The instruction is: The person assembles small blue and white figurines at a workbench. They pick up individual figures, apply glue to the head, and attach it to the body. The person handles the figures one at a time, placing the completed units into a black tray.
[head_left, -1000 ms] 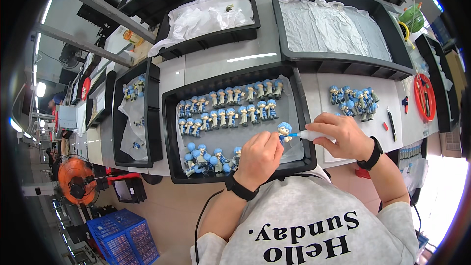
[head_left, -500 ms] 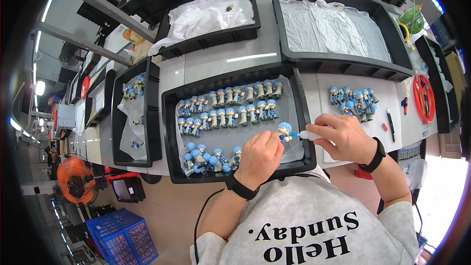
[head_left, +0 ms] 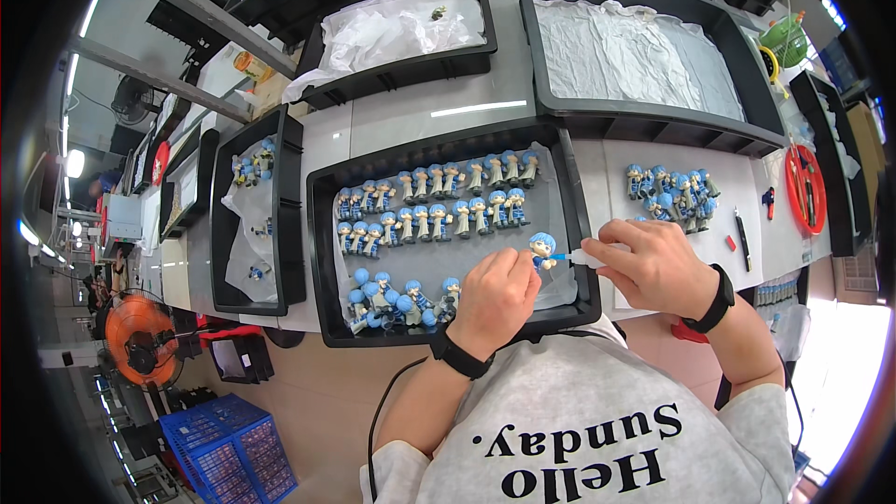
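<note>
My left hand (head_left: 495,299) holds a small blue-haired figurine (head_left: 542,248) over the near right corner of a black tray (head_left: 322,252). My right hand (head_left: 653,266) grips a thin white tool (head_left: 586,259) whose tip touches the figurine. The tray holds two rows of standing blue-haired figurines (head_left: 434,205) and a loose cluster (head_left: 397,299) near its front left. Another group of the same figurines (head_left: 670,191) stands on the white table to the right of the tray.
A black tray lined with white cloth (head_left: 644,51) sits at the back right, another with crumpled plastic (head_left: 401,23) at the back middle. A narrow tray with a few figurines (head_left: 252,215) lies left. A red ring (head_left: 803,189) and a pen (head_left: 742,238) lie right.
</note>
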Available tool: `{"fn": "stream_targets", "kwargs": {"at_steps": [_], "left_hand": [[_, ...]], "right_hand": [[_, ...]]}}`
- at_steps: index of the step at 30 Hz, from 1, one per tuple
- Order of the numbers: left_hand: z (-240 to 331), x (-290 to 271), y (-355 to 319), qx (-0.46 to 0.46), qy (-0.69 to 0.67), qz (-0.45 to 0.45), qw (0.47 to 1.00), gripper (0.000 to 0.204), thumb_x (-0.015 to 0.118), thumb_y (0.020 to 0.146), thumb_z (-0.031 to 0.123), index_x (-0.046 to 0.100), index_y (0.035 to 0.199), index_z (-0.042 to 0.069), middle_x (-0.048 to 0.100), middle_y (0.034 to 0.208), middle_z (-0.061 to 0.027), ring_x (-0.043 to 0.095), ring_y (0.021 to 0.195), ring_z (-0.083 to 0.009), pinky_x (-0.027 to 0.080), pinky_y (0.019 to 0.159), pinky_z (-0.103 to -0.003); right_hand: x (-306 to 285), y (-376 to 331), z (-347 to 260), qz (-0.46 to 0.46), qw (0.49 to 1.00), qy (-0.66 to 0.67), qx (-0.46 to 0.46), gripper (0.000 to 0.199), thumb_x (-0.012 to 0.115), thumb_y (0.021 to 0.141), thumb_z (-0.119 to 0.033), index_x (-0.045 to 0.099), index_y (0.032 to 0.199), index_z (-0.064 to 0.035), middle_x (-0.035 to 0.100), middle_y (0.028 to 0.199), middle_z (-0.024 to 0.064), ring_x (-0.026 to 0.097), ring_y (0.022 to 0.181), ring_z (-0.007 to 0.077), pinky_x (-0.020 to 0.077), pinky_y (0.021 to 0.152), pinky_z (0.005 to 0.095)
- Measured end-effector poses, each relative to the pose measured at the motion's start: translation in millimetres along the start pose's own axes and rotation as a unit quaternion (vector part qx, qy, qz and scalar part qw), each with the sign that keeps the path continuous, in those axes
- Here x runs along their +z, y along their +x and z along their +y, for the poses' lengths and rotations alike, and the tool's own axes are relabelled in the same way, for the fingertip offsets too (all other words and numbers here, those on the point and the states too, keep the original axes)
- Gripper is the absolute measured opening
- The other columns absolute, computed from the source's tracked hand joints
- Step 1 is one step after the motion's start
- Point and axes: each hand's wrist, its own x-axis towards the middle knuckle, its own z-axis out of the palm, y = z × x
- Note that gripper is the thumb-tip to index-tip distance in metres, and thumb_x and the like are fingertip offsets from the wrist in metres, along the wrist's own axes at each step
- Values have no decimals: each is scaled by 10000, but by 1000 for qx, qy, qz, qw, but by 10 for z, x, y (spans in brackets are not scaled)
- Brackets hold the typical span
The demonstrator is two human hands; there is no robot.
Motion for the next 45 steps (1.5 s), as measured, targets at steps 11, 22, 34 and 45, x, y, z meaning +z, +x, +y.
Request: {"fn": "stream_targets", "kwargs": {"at_steps": [11,22,34,45], "left_hand": [[-13,17,-5,-1,-3,-7,1000,132,619,679,-22,572,801,-15,472,612,-81,509,543,-255,416,485,-355],[-22,35,-16,5,9,-9,1000,136,623,674,-16,564,796,-12,465,617,-81,508,550,-255,421,487,-359],[-116,57,-42,-77,-79,22,994,139,597,689,-46,637,818,-15,557,622,-87,550,505,-193,421,437,-265],[-79,5,-19,-69,-56,57,994,156,596,698,-53,639,844,-19,555,618,-84,534,485,-176,405,428,-264]], "right_hand": [[-52,53,-72,-27,999,-37,-18,319,690,630,-80,587,930,-40,478,706,41,541,574,191,416,469,313],[-80,101,-129,-53,995,-74,-34,344,646,548,-58,574,881,-9,477,729,57,562,597,188,427,485,309],[288,-142,349,127,948,239,168,395,659,707,3,554,1085,-40,579,910,81,589,772,189,463,654,300],[1419,-73,1426,261,830,290,398,349,675,715,-4,554,1042,-25,633,938,92,612,894,194,461,803,297]]}}
